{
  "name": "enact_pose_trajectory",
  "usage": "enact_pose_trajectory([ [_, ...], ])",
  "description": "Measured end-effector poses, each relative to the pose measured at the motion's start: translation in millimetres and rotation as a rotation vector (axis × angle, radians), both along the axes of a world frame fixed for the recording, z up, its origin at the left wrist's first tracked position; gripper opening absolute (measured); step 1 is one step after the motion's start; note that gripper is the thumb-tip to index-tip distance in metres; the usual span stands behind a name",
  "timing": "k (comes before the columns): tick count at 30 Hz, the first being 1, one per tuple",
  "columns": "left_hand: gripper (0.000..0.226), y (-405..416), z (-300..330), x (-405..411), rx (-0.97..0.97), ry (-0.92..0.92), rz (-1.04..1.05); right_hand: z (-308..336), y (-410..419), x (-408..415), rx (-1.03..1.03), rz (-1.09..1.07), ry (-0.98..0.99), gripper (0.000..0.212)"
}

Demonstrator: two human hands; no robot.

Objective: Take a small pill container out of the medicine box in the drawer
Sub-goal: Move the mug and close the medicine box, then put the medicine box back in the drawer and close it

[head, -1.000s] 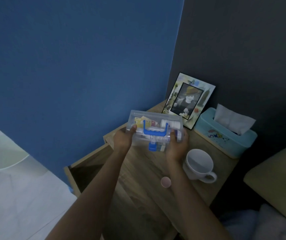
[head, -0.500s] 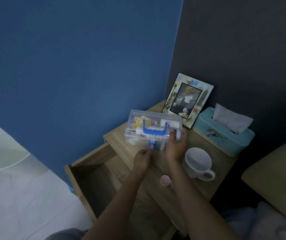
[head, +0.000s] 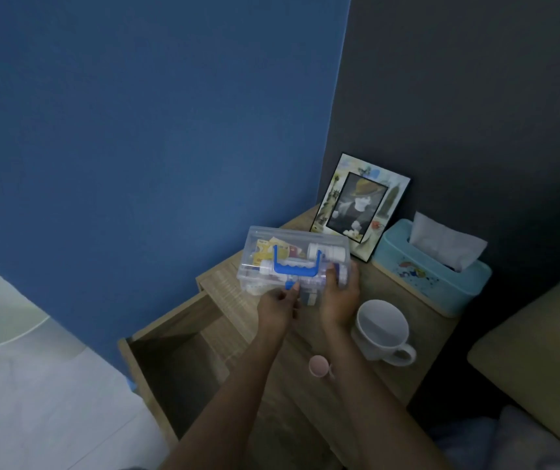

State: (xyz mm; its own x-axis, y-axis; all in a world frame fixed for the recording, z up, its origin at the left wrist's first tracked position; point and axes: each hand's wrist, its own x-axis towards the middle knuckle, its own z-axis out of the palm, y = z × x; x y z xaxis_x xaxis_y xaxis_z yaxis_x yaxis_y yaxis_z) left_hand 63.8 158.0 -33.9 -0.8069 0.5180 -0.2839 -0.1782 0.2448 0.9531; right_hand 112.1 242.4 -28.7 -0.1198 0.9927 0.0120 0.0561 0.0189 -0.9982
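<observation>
A clear plastic medicine box (head: 265,245) with a blue handle and blue front latch rests on the wooden nightstand (head: 393,368), lid closed. White pill bottles and coloured packets show through its lid. My right hand (head: 339,295) grips the box's right end. My left hand (head: 278,307) is at the front of the box, fingertips pinching the blue latch. Below and to the left, the drawer (head: 176,361) stands pulled out and looks dark inside.
A white mug (head: 382,329) stands just right of my right hand. A small pink round object (head: 319,365) lies on the top near my right forearm. A picture frame (head: 359,205) and a teal tissue box (head: 431,269) stand behind. Bed at the right.
The box came down onto the nightstand top. My left hand left the box's left end and moved to the blue latch at the front. My right hand kept its grip.
</observation>
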Motion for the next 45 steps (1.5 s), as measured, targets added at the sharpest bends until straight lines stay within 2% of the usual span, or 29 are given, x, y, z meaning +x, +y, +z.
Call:
enact_pose_trajectory([
  [6,0.040,3.5,-2.1,-7.9,-0.073,0.058,-0.033,-1.6,1.7,0.3,0.018,0.006,0.013,0.038],
  [10,0.035,5.5,2.9,-14.3,-0.121,0.021,-0.165,-3.3,2.3,-0.2,0.012,-0.002,0.002,0.038],
  [12,0.033,5.3,8.7,-14.5,-0.136,-0.040,-0.261,-3.4,2.6,0.0,0.014,0.005,0.000,0.038],
  [14,0.033,2.4,10.3,-13.4,-0.025,-0.201,-0.295,-3.2,2.0,0.6,0.016,0.008,0.011,0.036],
  [16,0.034,-1.9,13.1,-10.5,0.045,-0.268,-0.305,-0.5,-0.1,1.6,0.012,0.010,0.023,0.036],
  [18,0.043,-3.7,17.1,-9.7,-0.055,-0.167,-0.337,2.2,-0.1,1.4,-0.024,0.024,0.012,0.039],
  [20,0.058,-5.7,27.7,-14.3,-0.231,0.057,-0.373,5.5,2.7,1.1,-0.098,0.021,0.000,0.043],
  [22,0.063,-8.2,43.2,-26.0,-0.341,0.275,-0.337,12.7,8.1,-0.8,-0.136,-0.016,-0.015,0.043],
  [25,0.055,-10.7,62.4,-52.5,-0.424,0.514,-0.104,24.4,20.9,-6.8,-0.047,-0.092,-0.174,0.056],
  [27,0.039,-8.1,66.2,-72.1,-0.374,0.588,0.052,31.9,30.0,-10.9,-0.044,-0.080,-0.229,0.062],
  [29,0.039,-4.0,61.8,-90.6,-0.363,0.630,0.059,34.7,41.3,-15.3,-0.115,-0.016,-0.260,0.066],
  [32,0.065,1.2,46.9,-110.1,-0.507,0.527,-0.041,37.3,52.4,-16.6,-0.327,0.094,-0.321,0.065],
  [33,0.068,2.3,41.7,-113.5,-0.497,0.425,-0.062,38.0,53.8,-16.3,-0.377,0.126,-0.343,0.059],
  [36,0.058,2.9,34.7,-114.7,-0.291,0.124,-0.070,38.7,57.0,-14.9,-0.424,0.189,-0.370,0.044],
  [40,0.044,-5.1,41.3,-113.3,-0.262,0.063,-0.094,45.2,54.1,-9.8,-0.487,0.237,-0.304,0.040],
  [43,0.048,-21.5,50.4,-115.4,-0.258,0.041,-0.107,48.4,40.9,-3.8,-0.452,0.247,-0.293,0.038],
  [45,0.042,-37.9,60.1,-117.8,-0.243,0.062,-0.112,50.6,26.3,-0.2,-0.452,0.259,-0.246,0.037],
])
